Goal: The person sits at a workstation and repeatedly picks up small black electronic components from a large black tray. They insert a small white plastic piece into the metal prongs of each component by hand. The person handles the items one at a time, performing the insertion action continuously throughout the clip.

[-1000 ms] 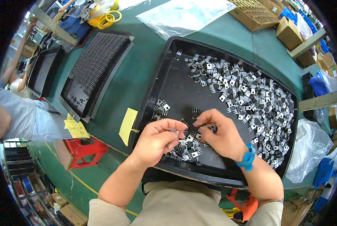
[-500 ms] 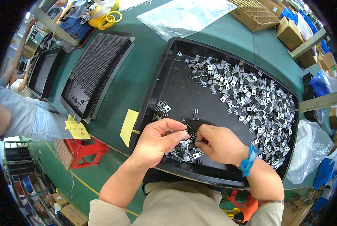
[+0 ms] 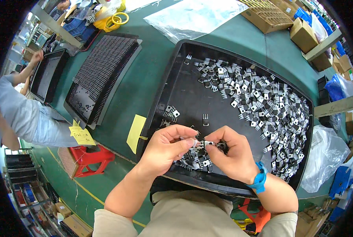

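Both hands are over the near part of a wide black tray. My left hand pinches a small whitish piece between thumb and forefinger; its exact kind is too small to make out. Thumb and finger of my right hand grip a transistor, black and silver, its metal legs pointing left at the whitish piece. Whether the two touch I cannot tell. Below the fingers lies a small heap of transistors, partly hidden by my hands. One loose transistor lies just beyond them.
A large heap of transistors fills the tray's right side. Left of the tray are a yellow paper and a black rack of small dark parts. Clear plastic bags lie at right. A co-worker is at far left.
My right hand has turned and come up from the small heap, now showing a transistor at its fingertips beside my left hand. My left hand has barely moved. The co-worker's raised arm has lowered.
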{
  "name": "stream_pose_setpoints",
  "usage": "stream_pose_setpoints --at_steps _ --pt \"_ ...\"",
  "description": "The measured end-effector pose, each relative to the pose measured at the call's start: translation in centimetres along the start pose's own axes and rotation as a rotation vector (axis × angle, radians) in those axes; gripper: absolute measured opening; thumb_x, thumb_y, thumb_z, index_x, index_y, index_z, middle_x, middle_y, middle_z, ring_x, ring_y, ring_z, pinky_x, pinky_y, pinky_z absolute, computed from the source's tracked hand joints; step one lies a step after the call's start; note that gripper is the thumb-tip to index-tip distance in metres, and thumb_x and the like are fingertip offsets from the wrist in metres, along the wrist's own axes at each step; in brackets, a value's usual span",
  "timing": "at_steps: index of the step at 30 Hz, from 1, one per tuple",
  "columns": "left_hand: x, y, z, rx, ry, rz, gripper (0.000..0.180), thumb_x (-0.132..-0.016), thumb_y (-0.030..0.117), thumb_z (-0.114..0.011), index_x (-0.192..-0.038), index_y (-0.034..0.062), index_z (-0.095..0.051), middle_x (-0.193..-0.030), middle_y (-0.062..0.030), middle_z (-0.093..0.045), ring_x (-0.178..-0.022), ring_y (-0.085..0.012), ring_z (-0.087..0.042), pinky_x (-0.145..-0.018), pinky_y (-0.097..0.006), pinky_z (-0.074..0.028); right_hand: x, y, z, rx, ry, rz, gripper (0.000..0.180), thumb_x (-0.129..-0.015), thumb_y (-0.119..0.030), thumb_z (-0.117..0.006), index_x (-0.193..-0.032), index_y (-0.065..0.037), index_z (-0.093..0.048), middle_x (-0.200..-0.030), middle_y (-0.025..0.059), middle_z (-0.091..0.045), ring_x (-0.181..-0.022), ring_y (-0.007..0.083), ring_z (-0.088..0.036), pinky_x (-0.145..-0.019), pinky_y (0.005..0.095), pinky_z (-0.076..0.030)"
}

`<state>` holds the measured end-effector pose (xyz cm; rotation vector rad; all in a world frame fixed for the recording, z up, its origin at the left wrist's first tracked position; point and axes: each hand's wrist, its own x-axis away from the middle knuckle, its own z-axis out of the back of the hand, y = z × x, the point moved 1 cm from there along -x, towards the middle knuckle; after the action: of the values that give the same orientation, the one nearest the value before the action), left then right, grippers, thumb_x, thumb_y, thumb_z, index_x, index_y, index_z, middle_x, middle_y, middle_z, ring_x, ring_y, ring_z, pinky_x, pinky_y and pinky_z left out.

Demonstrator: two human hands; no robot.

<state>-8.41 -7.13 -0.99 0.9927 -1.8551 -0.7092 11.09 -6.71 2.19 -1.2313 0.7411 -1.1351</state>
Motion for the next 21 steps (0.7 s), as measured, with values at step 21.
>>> stream_pose_setpoints --at_steps 21 --pt "0.21 0.47 -0.29 -0.202 -0.109 0.039 0.011 -0.087 0.008 -0.067 -0.091 -0.0020 -0.066 -0.080 -0.0010 -0.066 -0.069 -0.0028 -0.055 -0.059 -0.019 -0.043 -0.59 0.86 -0.01 0.015 -0.153 0.152 0.012 -0.086 -0.003 -0.064 -0.098 -0.001 -0.062 -0.083 0.0101 -0.066 -0.075 0.0161 -0.064 -0.066 0.0290 -0.050"
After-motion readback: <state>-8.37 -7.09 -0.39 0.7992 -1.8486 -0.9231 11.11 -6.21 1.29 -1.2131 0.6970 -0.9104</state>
